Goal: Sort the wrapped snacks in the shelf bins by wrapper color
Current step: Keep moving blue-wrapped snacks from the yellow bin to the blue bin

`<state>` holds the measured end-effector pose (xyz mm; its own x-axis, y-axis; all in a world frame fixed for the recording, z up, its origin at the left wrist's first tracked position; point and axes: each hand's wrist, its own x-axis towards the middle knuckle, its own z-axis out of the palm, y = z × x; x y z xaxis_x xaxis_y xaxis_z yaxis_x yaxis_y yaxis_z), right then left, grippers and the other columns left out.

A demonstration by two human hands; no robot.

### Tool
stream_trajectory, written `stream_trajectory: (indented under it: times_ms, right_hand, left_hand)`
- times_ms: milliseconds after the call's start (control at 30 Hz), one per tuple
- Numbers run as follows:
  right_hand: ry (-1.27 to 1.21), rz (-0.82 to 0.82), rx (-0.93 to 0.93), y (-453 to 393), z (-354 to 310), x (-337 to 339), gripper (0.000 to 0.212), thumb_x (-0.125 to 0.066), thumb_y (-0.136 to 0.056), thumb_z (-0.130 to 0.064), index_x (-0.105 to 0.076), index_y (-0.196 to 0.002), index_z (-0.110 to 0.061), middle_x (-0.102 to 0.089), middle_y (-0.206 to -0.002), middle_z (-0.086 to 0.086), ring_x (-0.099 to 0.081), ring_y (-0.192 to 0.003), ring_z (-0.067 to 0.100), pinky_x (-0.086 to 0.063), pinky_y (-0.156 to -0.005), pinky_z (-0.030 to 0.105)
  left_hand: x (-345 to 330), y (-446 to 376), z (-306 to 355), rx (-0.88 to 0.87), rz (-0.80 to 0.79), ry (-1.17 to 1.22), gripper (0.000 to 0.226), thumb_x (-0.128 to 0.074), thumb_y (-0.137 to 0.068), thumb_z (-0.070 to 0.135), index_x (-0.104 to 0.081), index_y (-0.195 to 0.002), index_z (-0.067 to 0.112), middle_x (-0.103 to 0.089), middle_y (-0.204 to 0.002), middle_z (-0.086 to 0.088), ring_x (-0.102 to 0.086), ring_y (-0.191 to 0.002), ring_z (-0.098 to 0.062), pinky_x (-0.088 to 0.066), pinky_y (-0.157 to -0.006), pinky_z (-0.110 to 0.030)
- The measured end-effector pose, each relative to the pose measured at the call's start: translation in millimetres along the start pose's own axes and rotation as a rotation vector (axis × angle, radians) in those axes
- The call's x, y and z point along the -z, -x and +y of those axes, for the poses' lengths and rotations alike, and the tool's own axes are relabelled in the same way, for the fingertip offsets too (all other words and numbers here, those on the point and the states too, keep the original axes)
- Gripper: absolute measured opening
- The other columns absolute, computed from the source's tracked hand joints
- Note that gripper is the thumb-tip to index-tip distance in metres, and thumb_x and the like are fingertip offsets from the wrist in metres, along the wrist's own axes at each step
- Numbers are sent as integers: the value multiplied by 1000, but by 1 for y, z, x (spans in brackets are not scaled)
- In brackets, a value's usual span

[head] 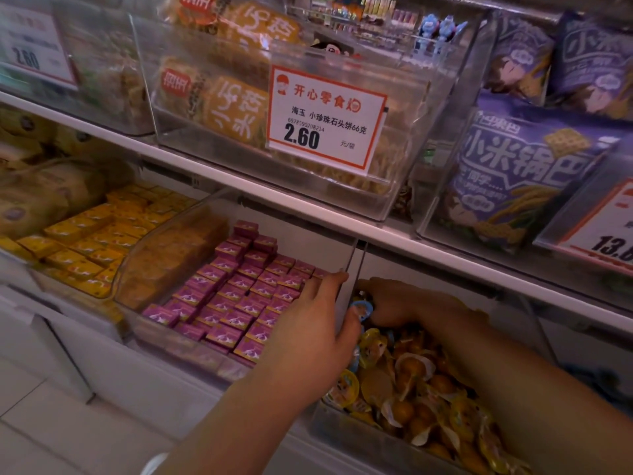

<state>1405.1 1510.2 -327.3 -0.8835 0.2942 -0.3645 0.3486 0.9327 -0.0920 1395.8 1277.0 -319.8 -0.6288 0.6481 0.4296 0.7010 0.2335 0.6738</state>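
Note:
On the lower shelf, a clear bin holds several orange and yellow wrapped snacks. A blue-wrapped snack lies at the back of this bin. My right hand reaches into the back of the bin, its fingers curled around the blue-wrapped snack. My left hand straddles the wall between this bin and the bin of purple-wrapped snacks. Its fingers lie fairly straight on the purple side and its thumb is beside the blue snack. Further left is a bin of yellow-wrapped snacks.
The upper shelf edge hangs just above my hands. Above it are clear bins of orange cracker bags with a price card, and purple snack bags at right. White floor tiles lie lower left.

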Motion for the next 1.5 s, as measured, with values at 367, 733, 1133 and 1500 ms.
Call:
stream_trajectory:
  times_ms: [367,733,1133,1500]
  right_hand:
    - [-62,92,-5,1,-3,1,48,-66,-88,-20,-57,-135,-16,-57,-138,8,-54,-125,26,-43,-102,31]
    - [-471,399,-83,105,16,28,26,-60,-97,-21,-64,-123,-15,-67,-121,2,-60,-111,13,-43,-94,11]
    - [-1778,386,-146,221,-7,-25,25,-63,-86,-34,-78,-97,-17,-71,-95,11,-66,-60,20,-50,-52,29]
    - [-1574,876,-159,254,31,-26,13,-65,-94,-28,-72,-89,-18,-66,-68,14,-59,-51,20,-40,-40,24]
  left_hand:
    - [-1,-1,-2,8,-10,34,47,-49,-94,42,-41,-139,31,-50,-131,6,-57,-108,-14,-43,-78,-25]
    - [1,3,40,-228,222,50,27,-51,-88,22,-61,-113,26,-54,-115,12,-55,-96,-11,-48,-79,-34]
    - [-79,19,83,-178,-158,396,40,-55,-93,45,-50,-133,45,-57,-129,25,-54,-120,5,-45,-100,-22]
    - [-104,19,104,-225,-188,341,51,-31,-95,69,-18,-144,61,-39,-143,38,-39,-131,14,-31,-103,-7]
